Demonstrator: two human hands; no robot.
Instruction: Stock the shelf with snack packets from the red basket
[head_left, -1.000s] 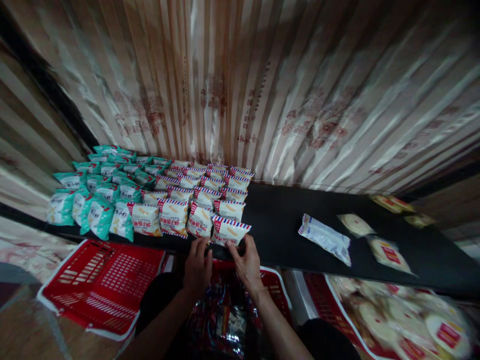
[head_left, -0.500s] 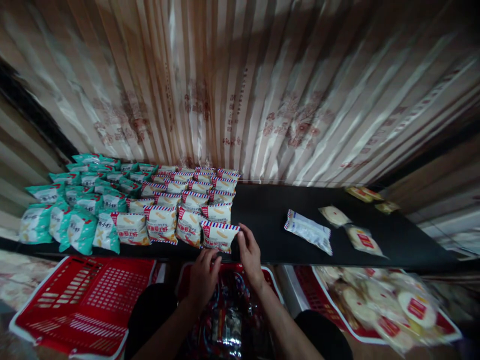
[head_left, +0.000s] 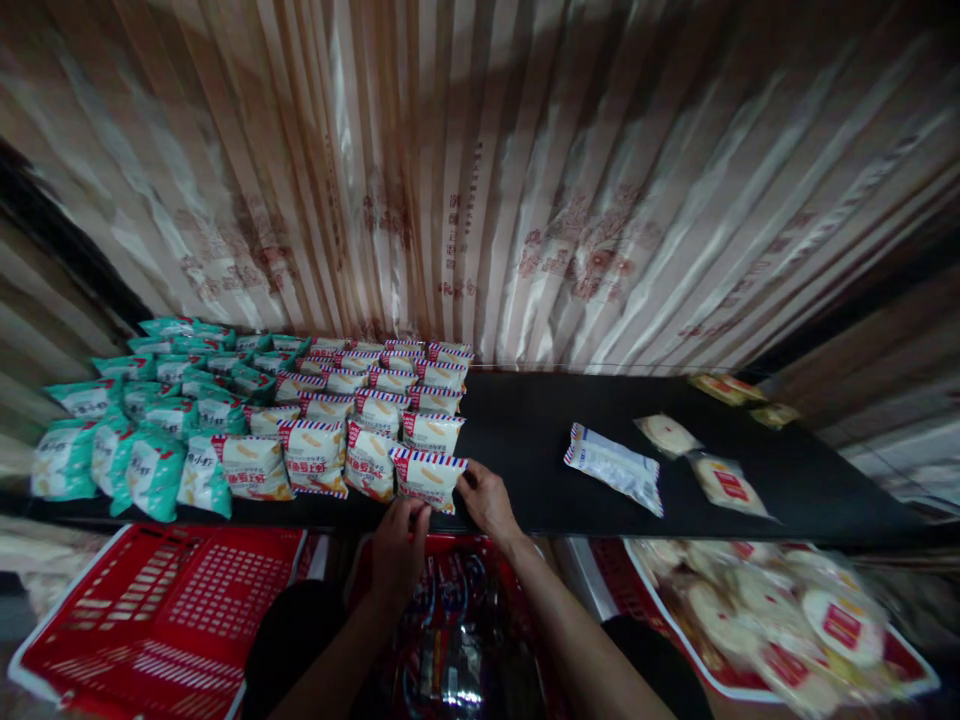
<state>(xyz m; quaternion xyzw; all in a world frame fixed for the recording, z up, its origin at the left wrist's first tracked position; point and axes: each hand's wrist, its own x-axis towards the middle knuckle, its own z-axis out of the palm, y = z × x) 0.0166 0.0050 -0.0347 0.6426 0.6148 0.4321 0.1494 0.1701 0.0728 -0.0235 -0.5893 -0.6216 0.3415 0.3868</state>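
Note:
A white snack bag [head_left: 427,480] with a red corner and a striped top edge stands upright at the front right of a block of like bags. My right hand [head_left: 487,505] pinches its right side between thumb and fingers. At the bag's lower edge is my left hand [head_left: 401,545], its fingers curled together and the tips against the bottom of the bag. Close on the left are more white snack bags [head_left: 313,458] in rows. Beyond them stand several rows of teal snack bags [head_left: 155,470]. All rest on a black shelf [head_left: 517,450].
A silvery-white packet [head_left: 613,468] lies flat to the right, near round wrapped crackers [head_left: 727,485]. Below the shelf sit an openwork red basket [head_left: 202,590], a basket of dark shiny packs [head_left: 457,620] between my knees, and a basket of wrapped crackers [head_left: 772,610]. Striped curtain [head_left: 480,200] hangs behind.
My right hand has shifted down and closed into a pinch on the bag's right side. The left fingers have drawn together at its bottom edge. The view has shifted slightly.

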